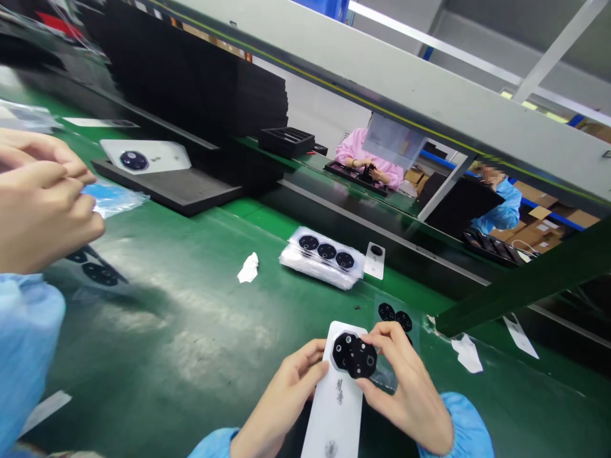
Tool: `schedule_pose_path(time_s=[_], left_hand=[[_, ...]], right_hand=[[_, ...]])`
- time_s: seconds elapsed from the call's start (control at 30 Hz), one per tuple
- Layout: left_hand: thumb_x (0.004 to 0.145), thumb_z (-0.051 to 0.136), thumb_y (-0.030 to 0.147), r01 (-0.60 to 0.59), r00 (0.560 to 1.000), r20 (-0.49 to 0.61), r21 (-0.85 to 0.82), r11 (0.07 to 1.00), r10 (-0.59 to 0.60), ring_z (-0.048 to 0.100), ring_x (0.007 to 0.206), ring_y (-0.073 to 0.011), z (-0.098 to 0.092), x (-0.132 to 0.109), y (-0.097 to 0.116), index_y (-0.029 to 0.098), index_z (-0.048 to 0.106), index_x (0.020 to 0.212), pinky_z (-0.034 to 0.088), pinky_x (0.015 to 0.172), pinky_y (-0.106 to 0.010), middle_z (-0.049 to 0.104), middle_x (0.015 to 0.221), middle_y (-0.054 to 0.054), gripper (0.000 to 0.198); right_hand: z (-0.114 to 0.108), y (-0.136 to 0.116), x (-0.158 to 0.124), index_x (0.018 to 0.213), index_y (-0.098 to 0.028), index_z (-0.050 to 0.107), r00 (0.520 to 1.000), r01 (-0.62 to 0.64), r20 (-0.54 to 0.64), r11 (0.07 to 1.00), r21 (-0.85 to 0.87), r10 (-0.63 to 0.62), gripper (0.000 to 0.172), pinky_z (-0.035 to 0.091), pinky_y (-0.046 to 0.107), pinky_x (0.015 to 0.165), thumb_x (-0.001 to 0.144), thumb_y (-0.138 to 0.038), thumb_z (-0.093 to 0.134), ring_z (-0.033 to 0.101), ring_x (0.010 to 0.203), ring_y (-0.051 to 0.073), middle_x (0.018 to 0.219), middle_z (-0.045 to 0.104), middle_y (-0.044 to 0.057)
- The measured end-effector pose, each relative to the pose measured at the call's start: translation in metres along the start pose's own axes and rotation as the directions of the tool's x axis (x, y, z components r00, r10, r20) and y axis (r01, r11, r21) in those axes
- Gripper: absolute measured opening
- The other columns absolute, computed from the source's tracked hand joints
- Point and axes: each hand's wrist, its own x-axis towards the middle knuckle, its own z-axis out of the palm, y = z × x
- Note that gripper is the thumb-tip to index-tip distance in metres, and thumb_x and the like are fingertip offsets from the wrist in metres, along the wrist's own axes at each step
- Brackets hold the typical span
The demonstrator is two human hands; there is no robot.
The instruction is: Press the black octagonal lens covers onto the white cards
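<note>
My left hand (291,388) grips the left edge of a white phone back cover (334,413), which has dark printed characters and a black round camera area near its top. My right hand (405,388) pinches a black camera lens cover (361,359) with several small holes. That piece partly overlaps the camera area; I cannot tell whether the two touch. Just beyond my right hand lies a clear sheet with black lens covers (395,316), partly hidden by my fingers. Farther off sits a stack of clear-wrapped sheets (322,270) bearing three black lens covers on top.
At left, a co-worker's hands (42,191) are over the green table (191,356). A black foam tray (191,191) carries another white cover (162,157). Crumpled white paper (248,268) lies mid-table. A green post (520,280) slants at right. Two people sit across.
</note>
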Motion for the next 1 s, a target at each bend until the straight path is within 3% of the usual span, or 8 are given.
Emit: schedule_pose_path(time_s=[0.37,1.0], left_hand=[[0.077,0.062,0.034,-0.003,1.000,0.009,-0.059,0.998,0.004,0.061,0.078,-0.0184,0.002,-0.001,0.002,0.019,0.063,0.104,0.046,0.068,-0.026,0.067,0.099,-0.005,0.031],[0.080,0.059,0.031,-0.020,1.000,0.024,-0.043,0.999,0.021,0.061,0.088,-0.0199,0.000,0.000,0.002,0.018,0.062,0.106,0.046,0.076,-0.027,0.064,0.110,-0.006,0.029]], right_hand=[[0.008,-0.006,0.018,0.107,-0.023,0.046,0.996,-0.034,0.089,0.999,0.031,0.031,0.036,0.050,0.033,0.074,0.074,-0.012,0.056,0.053,0.087,0.020,0.096,0.046,0.005],[0.011,-0.004,0.019,0.108,-0.023,0.043,0.988,-0.062,0.142,0.997,0.048,0.054,0.035,0.048,0.035,0.077,0.076,-0.012,0.054,0.051,0.090,0.020,0.099,0.044,0.005]])
